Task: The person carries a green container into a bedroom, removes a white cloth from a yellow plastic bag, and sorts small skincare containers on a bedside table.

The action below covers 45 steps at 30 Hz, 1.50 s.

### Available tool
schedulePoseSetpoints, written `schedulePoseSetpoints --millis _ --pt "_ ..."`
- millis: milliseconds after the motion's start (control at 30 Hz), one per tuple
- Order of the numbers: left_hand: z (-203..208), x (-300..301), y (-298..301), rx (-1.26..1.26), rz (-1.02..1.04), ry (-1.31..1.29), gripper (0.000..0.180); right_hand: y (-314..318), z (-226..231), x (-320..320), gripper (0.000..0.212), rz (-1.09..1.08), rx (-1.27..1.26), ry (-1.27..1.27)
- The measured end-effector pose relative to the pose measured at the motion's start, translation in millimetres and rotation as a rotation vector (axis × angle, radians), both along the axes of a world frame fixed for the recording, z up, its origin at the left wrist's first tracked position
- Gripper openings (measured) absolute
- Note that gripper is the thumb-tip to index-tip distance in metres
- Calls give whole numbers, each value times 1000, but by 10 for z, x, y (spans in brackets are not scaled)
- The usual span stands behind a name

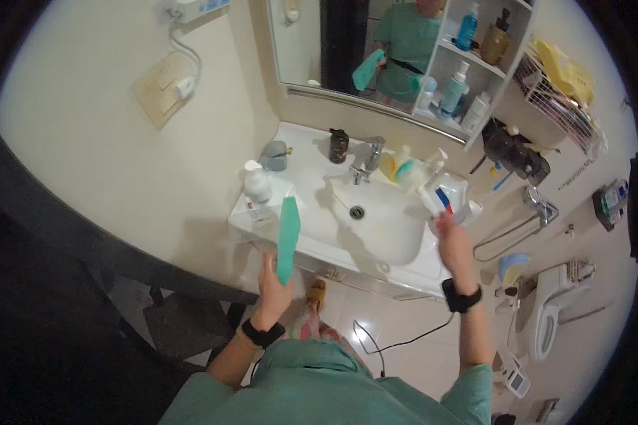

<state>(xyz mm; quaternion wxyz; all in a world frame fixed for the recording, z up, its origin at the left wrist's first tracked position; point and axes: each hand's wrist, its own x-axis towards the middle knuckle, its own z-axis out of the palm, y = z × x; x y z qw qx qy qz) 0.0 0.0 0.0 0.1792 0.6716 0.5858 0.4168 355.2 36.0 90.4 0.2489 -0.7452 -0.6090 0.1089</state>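
Currently the left hand [271, 287] grips a flat green cloth [288, 237] near its lower end, the rest standing up before the front left edge of the washbasin [397, 241]. The right hand [452, 244] is at the basin's right rim, its blurred fingers right by a white, blue and red tube [444, 200]; whether they close on it or only touch it, I cannot tell. A teal-topped bottle [405, 170] and other containers crowd that corner behind the tube, beside the faucet [368, 159].

With so little room there, a light fingertip hold and a straight lift would probably spare the neighbours a knock. Moving slowly seems wise, since the bowl slopes just beside. The cloth is best held clear of the white pump bottle [258, 185] on the left, which it might tip.
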Motion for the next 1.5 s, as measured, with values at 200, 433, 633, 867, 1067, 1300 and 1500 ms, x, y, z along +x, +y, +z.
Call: schedulePoseSetpoints --millis 200,433,633,867,1067,1300,1500 --pt "186 -181 -421 -27 29 -209 29 -57 -810 555 12 -2 207 -263" --pt "584 -1250 -1224 -374 125 -254 31 -255 -546 -884 20 231 -108 -182" --pt "316 -2305 -1989 -517 325 -399 47 -637 -770 -2536 25 887 -218 173" --pt "26 -3939 -2396 -84 621 -1031 51 -986 -741 -5263 15 1138 -408 531" --pt "-237 -5466 -2365 226 380 -1020 46 -733 -423 -7207 11 972 -174 801" --pt "-517 -6734 -1675 255 865 -1427 43 465 195 -8535 11 820 246 733" --pt "-158 -6728 -1729 60 946 -1219 41 2242 112 -8486 28 386 642 480"
